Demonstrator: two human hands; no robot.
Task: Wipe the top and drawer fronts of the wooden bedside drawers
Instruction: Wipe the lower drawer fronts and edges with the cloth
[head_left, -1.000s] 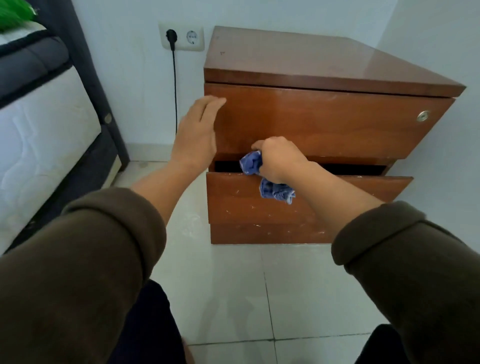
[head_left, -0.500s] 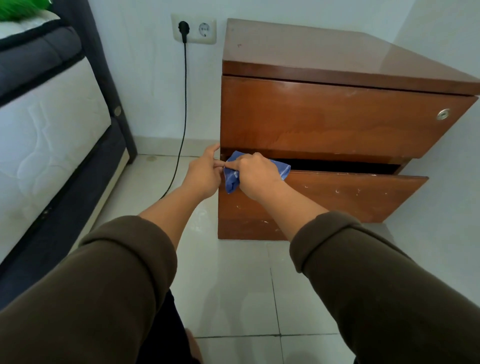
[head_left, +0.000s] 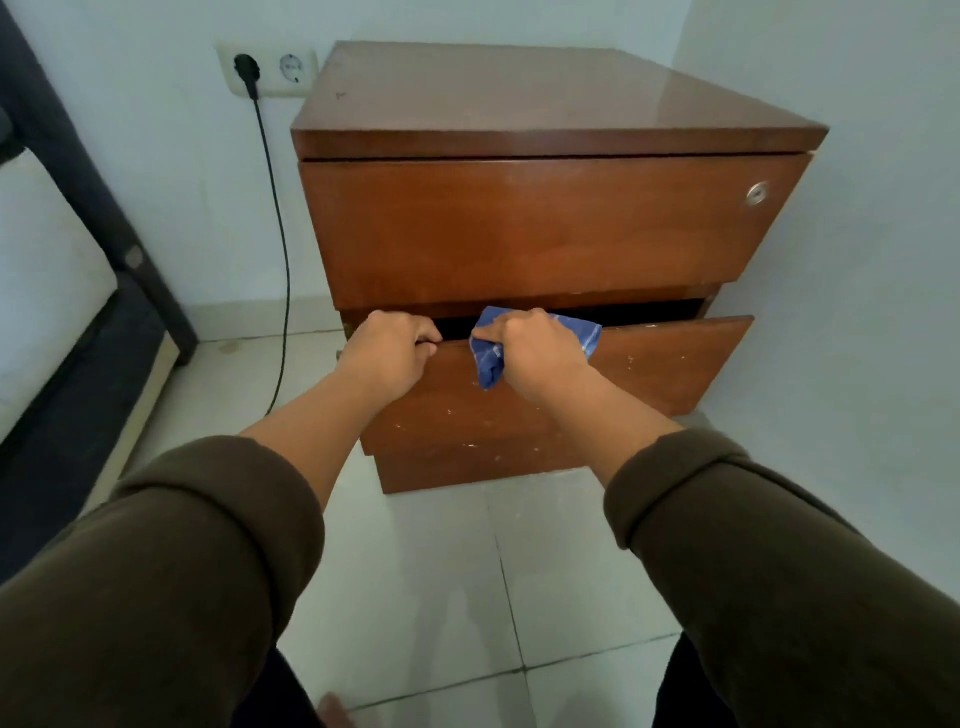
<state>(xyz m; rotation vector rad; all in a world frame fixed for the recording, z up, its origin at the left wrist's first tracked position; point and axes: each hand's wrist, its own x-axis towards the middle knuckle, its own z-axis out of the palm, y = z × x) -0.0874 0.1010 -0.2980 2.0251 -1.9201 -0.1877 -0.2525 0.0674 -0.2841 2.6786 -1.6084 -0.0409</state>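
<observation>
The wooden bedside drawers (head_left: 545, 104) stand against the wall, glossy brown top bare. The upper drawer front (head_left: 519, 228) is closed and has a round metal lock at its right. The lower drawer (head_left: 670, 364) is pulled out a little, with a dark gap above its scuffed front. My left hand (head_left: 387, 351) curls over the lower drawer's top edge near its left end. My right hand (head_left: 540, 351) holds a crumpled blue cloth (head_left: 488, 361) pressed on the same edge, just right of the left hand.
A black cable (head_left: 278, 249) hangs from a wall socket (head_left: 270, 70) left of the drawers down to the tiled floor (head_left: 426, 571). A bed with a dark frame (head_left: 88, 332) fills the left side. A wall (head_left: 857, 260) stands close on the right.
My left hand dropped from the upper drawer's left edge to the lower drawer's top edge and now grips it. My right hand with the cloth stayed on that edge, and the view shifted.
</observation>
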